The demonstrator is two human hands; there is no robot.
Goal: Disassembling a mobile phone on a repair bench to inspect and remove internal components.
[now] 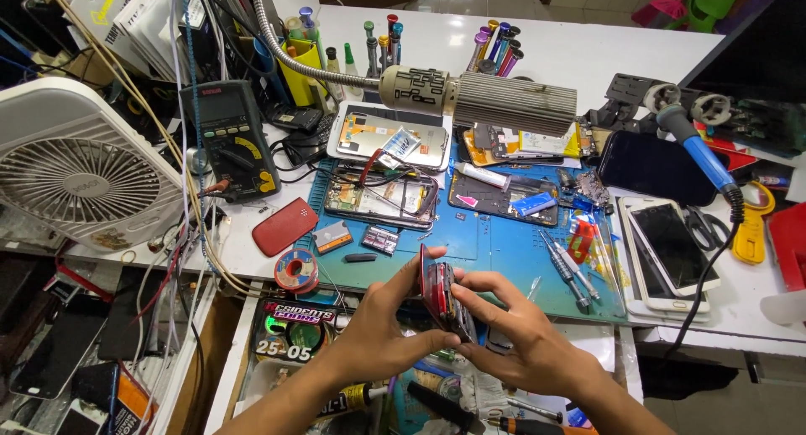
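Both your forearms come up from the bottom edge, which cuts them off, and meet over the open drawer [336, 351] at the front lip of the blue work mat [495, 250]. Your left hand [378, 334] and right hand [529, 338] together pinch a small red phone [441, 296], held on edge and tilted, fingertips on both faces, thumbs near its top. Just behind it the mat has a bare strip; further back lie an opened phone chassis [382, 200] and screwdrivers [567, 267]. A solder spool [296, 271] sits close to your left hand. The phone's inner side is hard to make out, and drawer clutter is hidden beneath your wrists.
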